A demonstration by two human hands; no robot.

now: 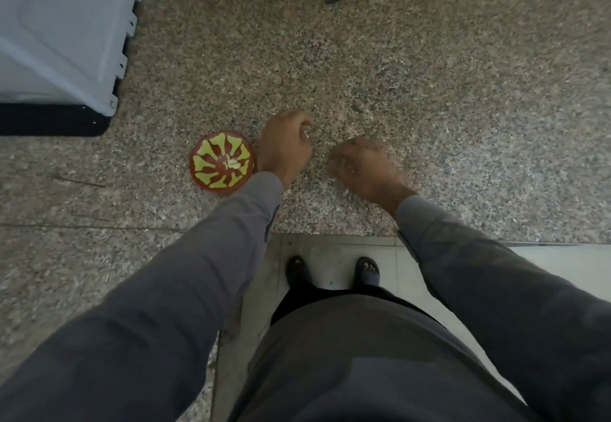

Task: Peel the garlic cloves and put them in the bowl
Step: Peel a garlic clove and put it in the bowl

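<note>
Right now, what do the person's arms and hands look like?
Both arms wear long dark grey sleeves, left sleeve and right sleeve, reaching the wrists. The left hand and right hand are bare: no gloves, rings or watch show.

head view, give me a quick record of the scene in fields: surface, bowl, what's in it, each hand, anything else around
surface: speckled granite counter
bowl: red bowl with yellow pattern, just left of the left hand
bowl contents: a few pale garlic cloves
left hand: fingers curled, pinching a small white piece, probably garlic
right hand: blurred, fingers curled; what it holds cannot be told
other: grey-white appliance at far left
</note>
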